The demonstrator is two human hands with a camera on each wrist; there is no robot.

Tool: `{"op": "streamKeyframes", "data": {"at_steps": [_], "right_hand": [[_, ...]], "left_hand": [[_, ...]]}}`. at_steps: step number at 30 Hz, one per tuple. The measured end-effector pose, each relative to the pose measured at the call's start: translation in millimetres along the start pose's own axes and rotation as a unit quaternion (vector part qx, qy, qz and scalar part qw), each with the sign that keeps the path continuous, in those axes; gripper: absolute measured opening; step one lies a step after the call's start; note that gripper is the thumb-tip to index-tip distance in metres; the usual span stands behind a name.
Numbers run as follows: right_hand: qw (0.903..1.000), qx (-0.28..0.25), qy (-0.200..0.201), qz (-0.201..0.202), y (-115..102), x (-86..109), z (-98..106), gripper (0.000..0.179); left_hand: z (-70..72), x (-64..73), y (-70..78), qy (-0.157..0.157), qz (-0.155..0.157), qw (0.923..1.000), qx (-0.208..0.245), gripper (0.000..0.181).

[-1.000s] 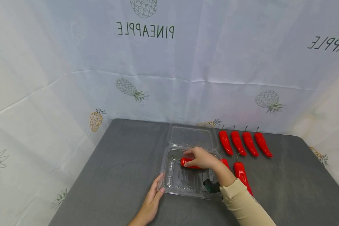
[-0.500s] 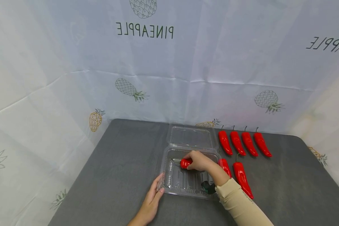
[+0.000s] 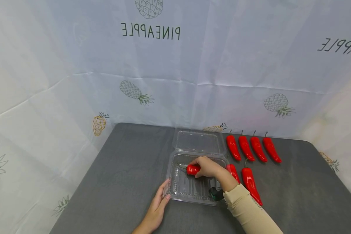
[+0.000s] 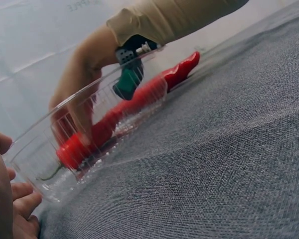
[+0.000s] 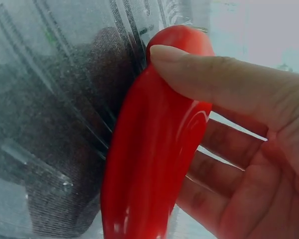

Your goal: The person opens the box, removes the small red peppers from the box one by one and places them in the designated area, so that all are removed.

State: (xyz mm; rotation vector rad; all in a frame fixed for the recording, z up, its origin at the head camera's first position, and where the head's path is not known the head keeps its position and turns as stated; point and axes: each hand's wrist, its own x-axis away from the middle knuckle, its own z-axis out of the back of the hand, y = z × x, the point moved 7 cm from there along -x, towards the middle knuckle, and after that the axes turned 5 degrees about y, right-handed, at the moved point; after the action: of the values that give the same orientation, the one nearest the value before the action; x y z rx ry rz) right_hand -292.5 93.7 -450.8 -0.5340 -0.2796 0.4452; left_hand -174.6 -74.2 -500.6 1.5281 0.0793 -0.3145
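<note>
In the head view my right hand grips a red chili pepper near its stem end, inside the clear plastic container. The right wrist view shows the thumb across the pepper, with the fingers behind it. The pepper's stem points left; its tip is hidden under the hand in the head view. My left hand holds the container's front left corner, thumb at the front and fingers along the left wall. In the left wrist view, its fingers lie against the outside of the container.
The container's lid lies folded back behind it. Several red chili peppers stand in a row at the back right. Another pepper and one partly hidden pepper lie right of the container. A patterned curtain hangs behind the dark table.
My right hand has shifted slightly nearer and down with the pepper, and the forearm has drawn back a little. Over the last half second it has barely moved. The left hand stays put.
</note>
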Motion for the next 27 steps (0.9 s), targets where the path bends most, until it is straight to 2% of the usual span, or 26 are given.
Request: {"op": "streamKeyframes", "data": {"at_steps": [5, 14, 22, 27], "right_hand": [[0.9999, 0.007, -0.004, 0.011, -1.1, 0.6, -0.1, 0.040], [0.9988, 0.030, -0.020, 0.032, -6.5, 1.6, 0.4, 0.040], [0.9979, -0.011, -0.049, 0.041, -3.5, 2.8, -2.2, 0.043], [0.9965, -0.040, -0.071, 0.020, -4.3, 6.9, 3.3, 0.049]], "left_hand": [[0.3, -0.2, 0.8, 0.004, -0.007, 1.0000, 0.004, 0.046], [-0.2, -0.5, -0.4, -0.001, 0.011, 0.9999, 0.001, 0.046], [-0.1, 0.1, -1.9, -0.003, 0.023, 0.9997, -0.002, 0.046], [0.0, 0.0, -1.4, -0.004, 0.018, 0.9998, 0.001, 0.046]]}}
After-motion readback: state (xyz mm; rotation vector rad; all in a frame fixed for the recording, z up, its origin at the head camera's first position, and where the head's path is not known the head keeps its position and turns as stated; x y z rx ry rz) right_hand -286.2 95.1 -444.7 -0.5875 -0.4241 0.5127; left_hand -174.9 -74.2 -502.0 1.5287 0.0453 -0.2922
